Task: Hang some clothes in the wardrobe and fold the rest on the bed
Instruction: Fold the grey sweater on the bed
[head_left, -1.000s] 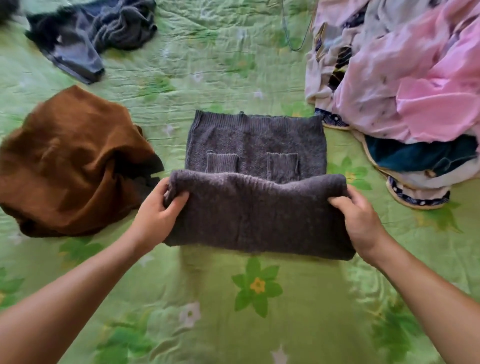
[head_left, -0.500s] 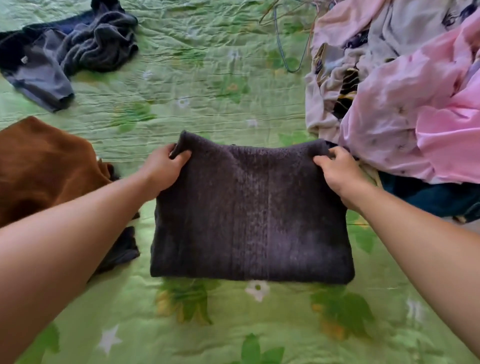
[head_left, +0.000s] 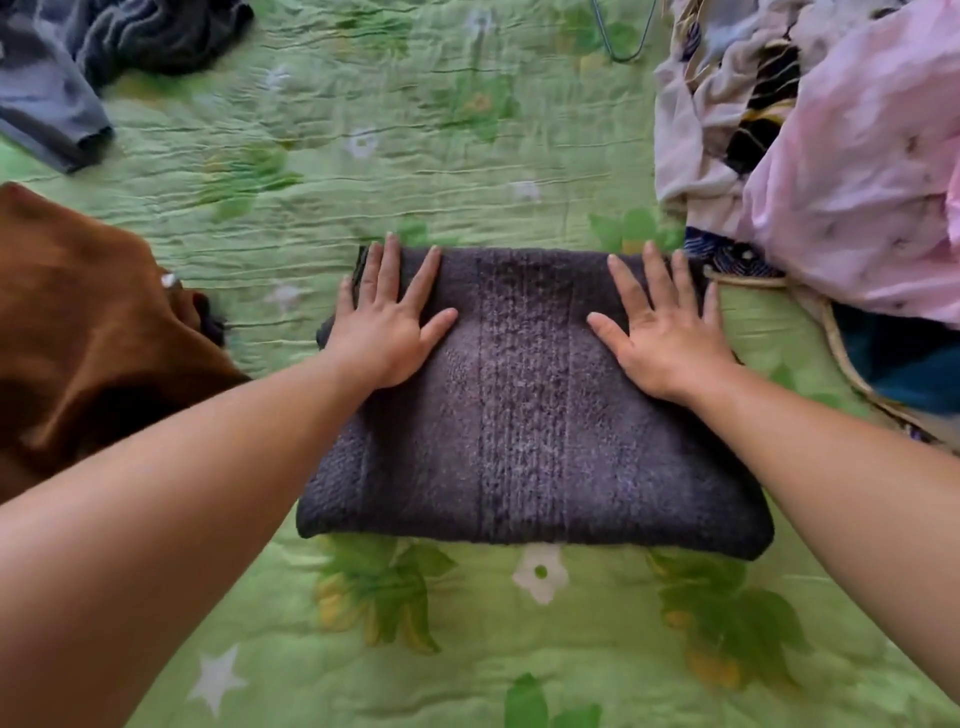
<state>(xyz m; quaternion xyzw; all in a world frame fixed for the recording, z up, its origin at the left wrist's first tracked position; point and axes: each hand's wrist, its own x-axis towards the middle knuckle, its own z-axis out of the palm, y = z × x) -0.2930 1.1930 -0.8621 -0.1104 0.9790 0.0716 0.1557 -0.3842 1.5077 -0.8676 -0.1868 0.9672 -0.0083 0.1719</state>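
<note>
A dark grey knitted sweater (head_left: 524, 415) lies folded into a rectangle on the green flowered bed sheet (head_left: 415, 156). My left hand (head_left: 387, 325) lies flat on its far left corner, fingers straight and spread. Flat on the far right corner rests my right hand (head_left: 662, 332), its fingers spread too. Both palms press down on the knit, and neither hand grips anything.
A crumpled brown garment (head_left: 88, 332) lies to the left. A dark blue-grey garment (head_left: 78, 57) is at the far left. On the right is a heap of pink and patterned clothes (head_left: 831, 156) over a teal piece (head_left: 904, 364). A wire hanger (head_left: 621, 36) shows at the top.
My hands folded the near half of the sweater over the far half, then let go of its corners. They now lie flat on top of it.
</note>
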